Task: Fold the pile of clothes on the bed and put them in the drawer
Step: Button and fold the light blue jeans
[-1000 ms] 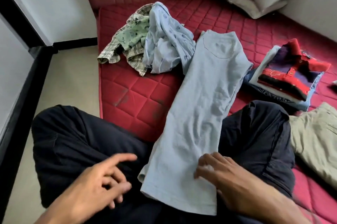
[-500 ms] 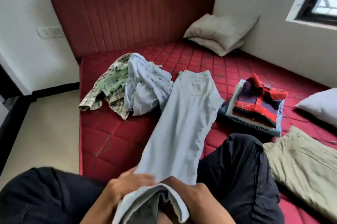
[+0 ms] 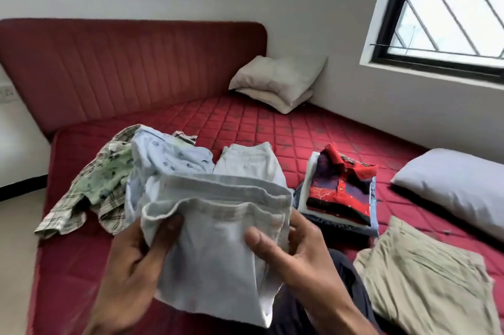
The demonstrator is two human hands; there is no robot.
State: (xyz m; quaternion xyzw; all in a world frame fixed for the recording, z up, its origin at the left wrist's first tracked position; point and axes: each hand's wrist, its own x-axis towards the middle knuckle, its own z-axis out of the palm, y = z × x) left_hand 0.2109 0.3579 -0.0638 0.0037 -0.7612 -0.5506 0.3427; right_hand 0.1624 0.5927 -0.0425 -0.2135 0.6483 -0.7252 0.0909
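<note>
Pale blue denim, the hem end of the light jeans (image 3: pixel 218 247), now sits raised and folded toward the waistband, gripped by the left hand (image 3: pixel 136 261) and right hand (image 3: pixel 297 253) at its two sides; a second ago the jeans lay flat along the bed (image 3: pixel 231 122) with both hands loose. The hands hide the jeans' middle. Beyond lie the unfolded pile (image 3: pixel 114 179), the folded stack (image 3: pixel 341 192) and khaki trousers (image 3: pixel 425 283), cut off at the frame's edge.
</note>
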